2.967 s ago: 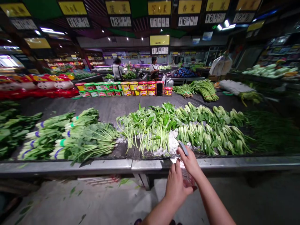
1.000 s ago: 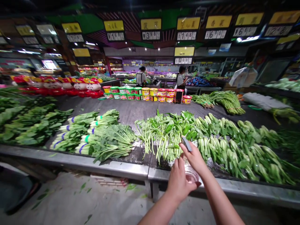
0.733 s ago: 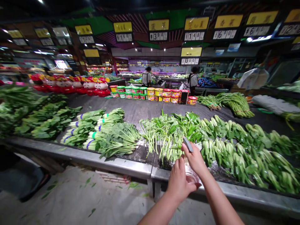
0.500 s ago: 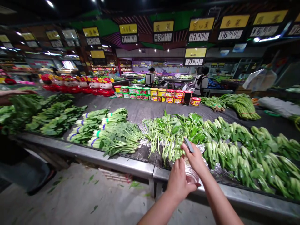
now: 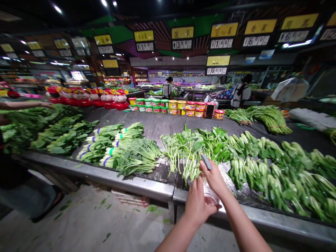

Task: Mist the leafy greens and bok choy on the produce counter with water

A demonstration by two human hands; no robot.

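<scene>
My left hand [image 5: 196, 200] is closed around the lower part of a clear, ribbed plastic bottle [image 5: 210, 196]. Higher up, my right hand [image 5: 213, 175] is wrapped round the bottle's top, where a grey piece [image 5: 206, 162] like a sprayer head sticks out. My fingers hide much of the bottle. Both hands are over the front edge of the display, just in front of loose leafy greens with long stems [image 5: 190, 150]. To the right of my hands lie rows of bok choy [image 5: 259, 173].
Bundled greens with purple and green tape [image 5: 111, 152] lie left. A metal rim [image 5: 147, 187] edges the stand. Stacked tubs [image 5: 173, 106] and a phone-like dark rectangle [image 5: 209, 110] stand behind. At far left, another person's hand [image 5: 47, 104] is over greens. Price signs [image 5: 182, 37] hang above.
My hands and the bottle have shifted slightly left in view. At far left, the other person's hand has moved right. A person in the right background has moved further right.
</scene>
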